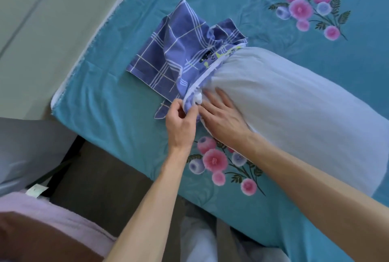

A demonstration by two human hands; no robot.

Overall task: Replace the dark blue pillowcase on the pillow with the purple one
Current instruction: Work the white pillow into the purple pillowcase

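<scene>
A person stands at the corner of a bed covered by a teal bedsheet [105, 97] printed with pink and lilac flowers. A long white pillow [294, 110], bare along nearly its whole length, lies diagonally across the sheet. At its far-left end a purple plaid pillowcase [174, 51] is bunched up, its open mouth just starting over the pillow's tip while the rest of it lies crumpled and flat on the sheet beyond.

The left hand [181, 120] has its fingers curled, pinching the near edge of the pillowcase's opening. The right hand [221, 112] lies with straight, spread fingers pressed flat on the white pillow just beside that opening, steadying or tucking the corner in.

The dark blue pillowcase seems to be off already; a small dark printed patch shows inside the folds at the opening, too blurred to tell what it belongs to.

The step in hand looks like seating the pillow's end inside the purple case. Next, the opening probably needs gripping on both sides and drawing along the pillow towards its other end, keeping the fabric from twisting.
</scene>
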